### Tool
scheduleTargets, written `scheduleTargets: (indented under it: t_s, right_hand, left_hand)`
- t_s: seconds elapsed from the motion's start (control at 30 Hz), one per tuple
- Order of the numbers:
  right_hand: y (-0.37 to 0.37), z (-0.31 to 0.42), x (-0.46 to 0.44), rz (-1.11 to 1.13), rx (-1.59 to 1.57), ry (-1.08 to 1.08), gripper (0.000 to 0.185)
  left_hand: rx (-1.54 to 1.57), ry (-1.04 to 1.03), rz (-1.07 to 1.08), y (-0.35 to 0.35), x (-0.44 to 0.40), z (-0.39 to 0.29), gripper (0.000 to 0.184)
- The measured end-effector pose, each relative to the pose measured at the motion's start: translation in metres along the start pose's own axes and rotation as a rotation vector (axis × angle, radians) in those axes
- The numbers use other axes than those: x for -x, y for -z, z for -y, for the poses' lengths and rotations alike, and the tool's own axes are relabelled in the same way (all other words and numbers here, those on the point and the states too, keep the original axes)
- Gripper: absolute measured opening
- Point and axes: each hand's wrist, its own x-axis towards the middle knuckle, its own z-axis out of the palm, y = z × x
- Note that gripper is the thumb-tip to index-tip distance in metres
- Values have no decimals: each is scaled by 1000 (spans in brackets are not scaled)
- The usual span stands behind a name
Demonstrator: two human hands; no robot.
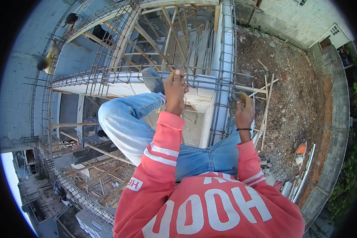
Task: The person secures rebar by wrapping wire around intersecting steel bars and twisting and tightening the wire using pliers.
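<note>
My left hand [175, 89] is closed, fingertips pinched together, over the crossing rebar cage [202, 82] in front of me. Whatever it may grip is too small to make out. To the right, my right hand [245, 111] is curled closed beside the long rebar cage [223, 99] running along the white formwork. A dark, metal-looking shape [234, 96] shows at its fingers, its kind unclear. My left shoe [153, 80] rests on the crossing beam, just left of my left hand.
I sit high up, astride the beam. Wooden props [152, 41] and planks fill the bay ahead. Rubble ground [281, 91] with loose timber poles [267, 107] lies below right. Other people work at upper left, one in yellow [50, 59]. More rebar [63, 184] runs at lower left.
</note>
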Motion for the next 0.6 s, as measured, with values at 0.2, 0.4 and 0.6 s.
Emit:
scheduleTargets:
  t_s: [0.2, 0.4, 0.6]
  right_hand:
    - [-18, -81, -13, 249, 177, 299, 46]
    - [-32, -82, -33, 185, -25, 226, 41]
    - [5, 40, -89, -49, -770, -48, 42]
  left_hand:
    - [118, -155, -8, 10, 7, -134, 24]
    - [-81, -312, 64, 46, -3, -182, 23]
    - [178, -174, 45, 78, -21, -149, 21]
